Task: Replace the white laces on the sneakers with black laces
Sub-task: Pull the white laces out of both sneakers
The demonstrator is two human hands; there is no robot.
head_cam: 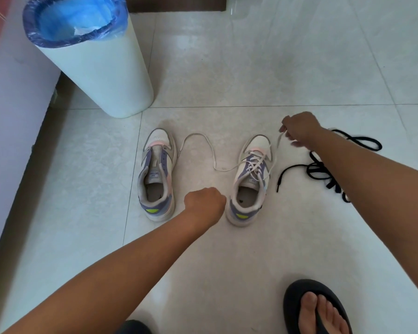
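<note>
Two white and purple sneakers stand side by side on the tiled floor, heels toward me. The left sneaker (156, 177) has no lace in its eyelets. The right sneaker (250, 182) still carries a loosened white lace (256, 162). One end of that lace trails in a loop (198, 135) across the floor between the shoes. My right hand (299, 128) pinches the other end, lifted just past the toe. My left hand (205, 201) is curled into a fist beside the right sneaker's heel, with nothing visibly in it. Black laces (323, 171) lie tangled to the right, partly under my right forearm.
A white bin (101, 75) with a blue bag liner stands behind the left sneaker. A pale wall or furniture side (15, 92) runs along the left. My foot in a black flip-flop (316, 309) is at the bottom right.
</note>
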